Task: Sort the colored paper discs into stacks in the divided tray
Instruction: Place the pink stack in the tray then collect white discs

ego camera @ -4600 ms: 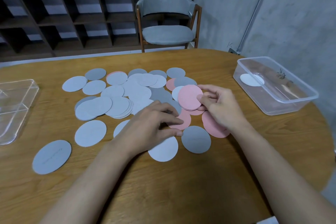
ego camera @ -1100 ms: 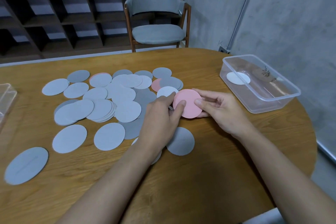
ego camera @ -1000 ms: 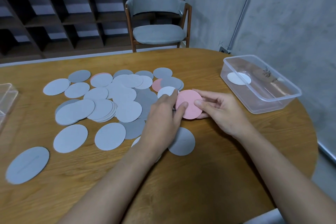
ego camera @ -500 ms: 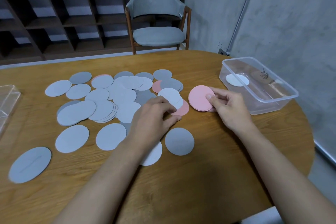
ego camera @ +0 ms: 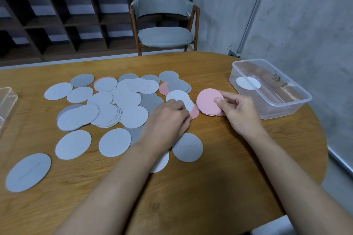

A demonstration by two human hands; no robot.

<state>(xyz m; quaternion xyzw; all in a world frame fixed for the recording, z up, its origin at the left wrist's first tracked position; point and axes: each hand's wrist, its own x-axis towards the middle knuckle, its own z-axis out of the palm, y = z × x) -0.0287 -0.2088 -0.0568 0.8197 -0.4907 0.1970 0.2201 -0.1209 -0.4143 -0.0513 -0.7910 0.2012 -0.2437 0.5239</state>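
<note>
Many grey, white and pink paper discs lie spread over the round wooden table (ego camera: 210,187). My right hand (ego camera: 238,114) holds a stack of pink discs (ego camera: 207,101) by its right edge, thumb on top, tilted just above the table. My left hand (ego camera: 168,120) lies with curled fingers on a white disc (ego camera: 177,97) and pinches the single pink disc (ego camera: 195,111) that peeks out beneath it. Another pink disc (ego camera: 163,88) shows under grey discs behind. A clear tray (ego camera: 7,101) is cut off at the left edge.
A clear plastic box (ego camera: 282,108) stands at the right with one white disc (ego camera: 248,83) inside. A grey chair (ego camera: 164,15) and dark shelves stand behind the table. The table's right edge curves away close to the box.
Both hands first held the pink stack together. My right hand has since carried it right, toward the box. My left hand let go and settled on the white disc over a pink one.
</note>
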